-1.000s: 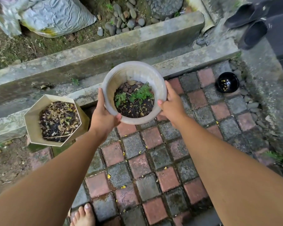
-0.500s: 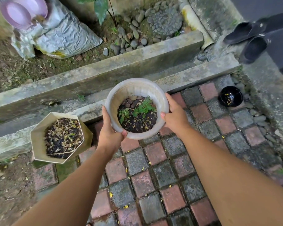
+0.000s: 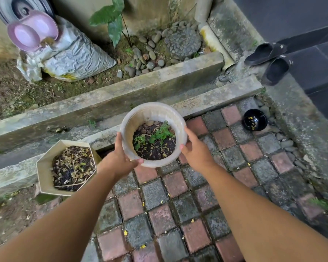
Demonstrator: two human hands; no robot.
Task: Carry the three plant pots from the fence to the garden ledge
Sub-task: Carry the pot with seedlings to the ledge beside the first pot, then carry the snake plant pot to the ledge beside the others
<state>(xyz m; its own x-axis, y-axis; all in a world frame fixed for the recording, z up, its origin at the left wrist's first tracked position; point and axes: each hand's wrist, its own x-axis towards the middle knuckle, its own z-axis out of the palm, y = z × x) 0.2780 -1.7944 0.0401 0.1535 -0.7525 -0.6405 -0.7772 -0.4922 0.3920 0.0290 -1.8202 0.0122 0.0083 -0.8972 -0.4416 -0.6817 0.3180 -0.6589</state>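
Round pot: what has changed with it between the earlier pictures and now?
The round pot looks slightly smaller now, so it seems a little lower; the view itself tilted up. Nothing was let go: the left hand and right hand grip its sides as before. The hexagonal pot stands where it was, by the ledge.

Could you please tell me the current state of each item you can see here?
Round grey plant pot: upright, held up in both hands, green seedlings inside.
Left hand: grips the pot's near-left rim.
Right hand: grips the pot's right side.
Beige hexagonal pot: upright, untouched, dry stems inside.
Black round bowl: upright on the brick paving, yellow flecks inside.
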